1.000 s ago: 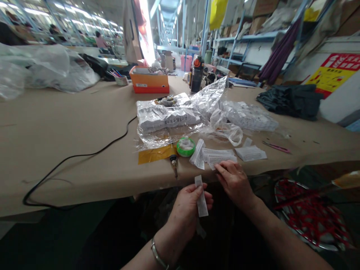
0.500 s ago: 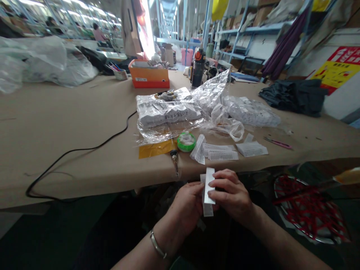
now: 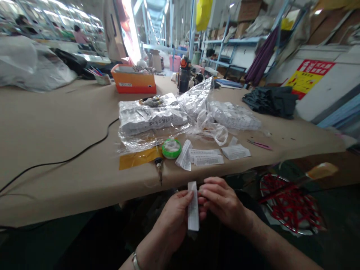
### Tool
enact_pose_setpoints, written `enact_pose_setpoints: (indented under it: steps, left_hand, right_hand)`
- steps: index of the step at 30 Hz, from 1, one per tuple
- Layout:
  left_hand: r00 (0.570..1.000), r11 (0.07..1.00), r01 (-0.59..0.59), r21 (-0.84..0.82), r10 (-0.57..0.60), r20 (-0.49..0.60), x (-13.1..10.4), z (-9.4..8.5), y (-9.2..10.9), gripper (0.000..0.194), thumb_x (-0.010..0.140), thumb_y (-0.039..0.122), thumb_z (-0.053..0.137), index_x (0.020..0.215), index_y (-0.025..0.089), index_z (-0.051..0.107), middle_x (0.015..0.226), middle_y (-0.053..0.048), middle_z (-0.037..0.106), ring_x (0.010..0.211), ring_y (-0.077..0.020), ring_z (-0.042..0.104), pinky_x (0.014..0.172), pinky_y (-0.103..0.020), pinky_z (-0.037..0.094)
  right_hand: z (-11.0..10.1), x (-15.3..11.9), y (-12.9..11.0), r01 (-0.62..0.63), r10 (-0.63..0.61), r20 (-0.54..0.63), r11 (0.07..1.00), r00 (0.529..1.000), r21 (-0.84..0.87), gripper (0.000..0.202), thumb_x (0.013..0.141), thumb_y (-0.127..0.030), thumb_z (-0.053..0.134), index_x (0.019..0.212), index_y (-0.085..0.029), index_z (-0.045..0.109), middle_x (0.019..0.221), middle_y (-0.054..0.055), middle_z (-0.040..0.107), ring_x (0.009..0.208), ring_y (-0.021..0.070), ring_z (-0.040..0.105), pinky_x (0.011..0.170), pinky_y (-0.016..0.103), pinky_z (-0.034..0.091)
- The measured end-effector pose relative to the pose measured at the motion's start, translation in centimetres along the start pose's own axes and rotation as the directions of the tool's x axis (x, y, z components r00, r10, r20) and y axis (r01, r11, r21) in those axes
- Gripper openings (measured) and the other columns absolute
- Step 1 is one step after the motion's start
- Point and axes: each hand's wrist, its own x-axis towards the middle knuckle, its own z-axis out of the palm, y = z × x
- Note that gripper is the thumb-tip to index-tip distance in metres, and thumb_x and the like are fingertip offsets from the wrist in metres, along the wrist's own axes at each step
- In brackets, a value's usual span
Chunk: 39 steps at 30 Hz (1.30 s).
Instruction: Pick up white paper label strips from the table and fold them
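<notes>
Just below the table edge, my left hand (image 3: 174, 212) pinches a narrow stack of white printed labels (image 3: 192, 215) between thumb and fingers. The stack stands nearly upright and faces me. Close on its right is my right hand (image 3: 225, 204), fingers bent and pressed together near my left fingertips. Whatever lies between those right fingers is hidden. Ahead on the table, a fanned bundle of label strips (image 3: 184, 155) lies beside flat printed labels (image 3: 208, 159) and another small pile of labels (image 3: 236, 151).
A soldering-iron-like tool (image 3: 159, 168) points toward me beside a green round tub (image 3: 171, 149) and amber film (image 3: 135, 159). Plastic-wrapped label packs (image 3: 154, 120) lie behind. Pink tweezers (image 3: 260, 145) are at right. A basket of red strips (image 3: 292, 204) stands low on the right.
The view has shifted right. My right fingers have come off the front of the labels to their right side. The labels now line up as one stack under my left thumb.
</notes>
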Motion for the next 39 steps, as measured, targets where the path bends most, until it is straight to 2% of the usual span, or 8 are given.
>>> enact_pose_setpoints:
  steps: [3,6,14,20,25,29,31,39]
  left_hand:
    - [0.995,0.996,0.037,0.076,-0.029,-0.095,0.1,-0.1,0.0,0.013,0.079,0.020,0.063,0.085,0.009,0.061,0.069,-0.010,0.068,0.056,-0.0162,0.064,0.055,-0.028,0.053]
    - [0.993,0.994,0.044,0.103,-0.033,-0.111,0.3,-0.2,-0.3,0.011,0.080,0.018,0.062,0.085,0.009,0.059,0.070,-0.010,0.068,0.057,-0.0165,0.065,0.055,-0.028,0.053]
    - [0.993,0.992,0.052,0.114,-0.040,-0.109,0.3,-0.4,-0.9,0.012,0.081,0.018,0.060,0.088,0.008,0.059,0.070,-0.010,0.069,0.057,-0.0164,0.065,0.056,-0.028,0.053]
    - [0.993,0.992,0.049,0.120,-0.036,-0.110,-0.1,-0.5,-0.7,0.011,0.080,0.019,0.062,0.085,0.009,0.060,0.069,-0.010,0.068,0.055,-0.0156,0.065,0.054,-0.027,0.053]
    - [0.994,0.992,0.059,0.108,-0.049,-0.094,-0.7,0.0,-0.7,0.012,0.081,0.021,0.060,0.084,0.010,0.060,0.070,-0.010,0.068,0.055,-0.0153,0.064,0.055,-0.027,0.053]
    - [0.997,0.997,0.075,0.024,-0.074,-0.017,-1.0,0.4,-0.5,0.012,0.079,0.018,0.059,0.082,0.007,0.063,0.066,-0.008,0.066,0.051,-0.0134,0.061,0.052,-0.026,0.050]
    - [0.999,0.999,0.031,-0.040,-0.030,0.021,-1.1,0.4,-0.4,0.009,0.073,0.012,0.063,0.079,0.006,0.065,0.064,-0.006,0.064,0.049,-0.0103,0.058,0.048,-0.020,0.045]
    - [0.998,0.990,-0.062,-0.126,0.058,-0.034,-1.1,-0.7,-0.4,0.002,0.065,0.006,0.065,0.065,0.007,0.063,0.058,-0.002,0.059,0.047,-0.0068,0.052,0.044,-0.016,0.036]
  right_hand:
    - [-1.8,-1.0,4.2,-0.311,0.263,-0.184,0.893,0.947,-0.324,0.041,0.089,-0.028,0.052,0.127,-0.012,0.048,0.119,0.016,0.057,0.119,0.0281,0.046,0.099,0.048,0.041]
    - [-3.1,-2.3,7.9,-0.402,0.345,-0.208,0.757,0.915,-0.515,0.045,0.088,-0.031,0.052,0.128,-0.009,0.049,0.124,0.019,0.054,0.120,0.0324,0.045,0.098,0.052,0.039]
    - [-3.8,-4.2,9.8,-0.368,0.276,-0.273,0.843,0.922,-0.393,0.023,0.090,-0.021,0.049,0.101,-0.017,0.068,0.105,0.010,0.069,0.103,0.0224,0.060,0.093,0.041,0.048]
    - [-4.6,-3.8,10.7,-0.444,0.288,-0.488,0.863,0.824,-0.241,0.019,0.090,-0.028,0.053,0.093,-0.018,0.068,0.093,0.008,0.071,0.084,0.0192,0.068,0.082,0.035,0.055]
    - [-4.4,-1.7,6.2,-0.394,0.282,-0.571,0.915,0.771,-0.081,0.010,0.085,-0.019,0.059,0.092,-0.020,0.066,0.100,0.007,0.067,0.098,0.0217,0.064,0.091,0.042,0.050]
    - [-1.3,0.1,-0.3,-0.038,0.060,-0.234,0.995,0.970,0.097,0.016,0.084,-0.012,0.059,0.093,-0.023,0.065,0.098,0.004,0.067,0.107,0.0227,0.058,0.091,0.044,0.048]
    - [0.6,0.6,-2.6,0.091,-0.076,-0.110,0.986,0.991,0.140,0.013,0.085,-0.013,0.058,0.090,-0.022,0.066,0.090,0.003,0.068,0.104,0.0204,0.059,0.092,0.041,0.047]
    - [2.9,0.4,-3.6,0.113,-0.117,0.006,0.970,0.993,0.217,0.016,0.088,-0.013,0.052,0.090,-0.021,0.066,0.088,0.003,0.069,0.103,0.0184,0.059,0.091,0.038,0.045]
